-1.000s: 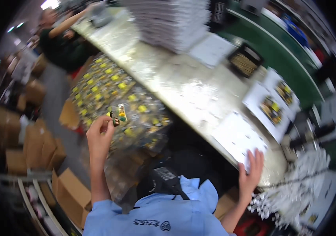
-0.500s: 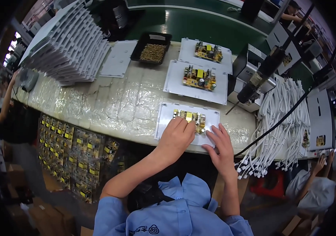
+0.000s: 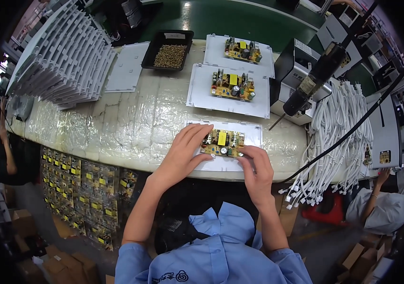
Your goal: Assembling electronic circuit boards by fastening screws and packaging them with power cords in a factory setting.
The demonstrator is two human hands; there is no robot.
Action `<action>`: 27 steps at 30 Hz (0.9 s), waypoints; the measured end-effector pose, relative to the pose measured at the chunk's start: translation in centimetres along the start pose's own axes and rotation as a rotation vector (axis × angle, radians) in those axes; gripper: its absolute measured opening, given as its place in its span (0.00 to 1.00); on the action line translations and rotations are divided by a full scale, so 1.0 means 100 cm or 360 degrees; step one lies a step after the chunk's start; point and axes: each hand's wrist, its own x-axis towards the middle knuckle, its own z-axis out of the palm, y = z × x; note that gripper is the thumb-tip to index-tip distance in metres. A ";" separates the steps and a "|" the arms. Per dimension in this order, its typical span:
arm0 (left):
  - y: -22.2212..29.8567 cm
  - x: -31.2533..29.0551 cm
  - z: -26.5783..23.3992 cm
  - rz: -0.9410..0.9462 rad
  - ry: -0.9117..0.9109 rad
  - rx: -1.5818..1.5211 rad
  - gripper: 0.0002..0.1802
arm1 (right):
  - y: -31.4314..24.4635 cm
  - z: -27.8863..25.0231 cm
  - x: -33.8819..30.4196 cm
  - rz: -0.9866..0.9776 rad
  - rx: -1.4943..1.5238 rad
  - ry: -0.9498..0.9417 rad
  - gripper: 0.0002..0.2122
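Observation:
A tan circuit board [image 3: 221, 138] with a yellow transformer block, capacitors and white finned heat sinks lies over a white plastic panel [image 3: 254, 135] at the bench's near edge. My left hand [image 3: 183, 154] spans the board's left end, fingertips at its far corner and thumb at its near corner. At the lower right corner, my right hand [image 3: 257, 170] grips the board between thumb and fingers. Whether the board rests flat on the panel or is slightly raised, I cannot tell. An electric screwdriver [image 3: 313, 83] hangs tilted to the right, its bit pointing down toward the bench.
Two more white panels with boards [image 3: 232, 85] lie beyond. A black tray of brass-coloured screws [image 3: 169, 56] sits near a flat panel [image 3: 127, 68] and a tall panel stack [image 3: 62, 57]. White cable bundles [image 3: 337, 137] lie right. Bagged boards [image 3: 86, 189] hang below the bench.
My left hand has shifted from above the board to its left end. My right hand has moved in from the panel's right side onto the board's corner. The whole view has shifted slightly.

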 end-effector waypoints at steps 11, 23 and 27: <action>0.004 -0.004 0.007 -0.0011 0.0047 -0.0199 0.37 | 0.005 -0.003 -0.006 0.0036 0.0016 0.0075 0.10; 0.004 0.007 0.015 -0.0004 0.0038 -0.0273 0.40 | -0.028 -0.072 0.069 -0.0069 -0.0190 0.0517 0.18; 0.004 0.014 0.017 0.0048 0.0039 -0.0291 0.39 | -0.006 -0.094 0.152 0.0117 0.0335 0.0689 0.21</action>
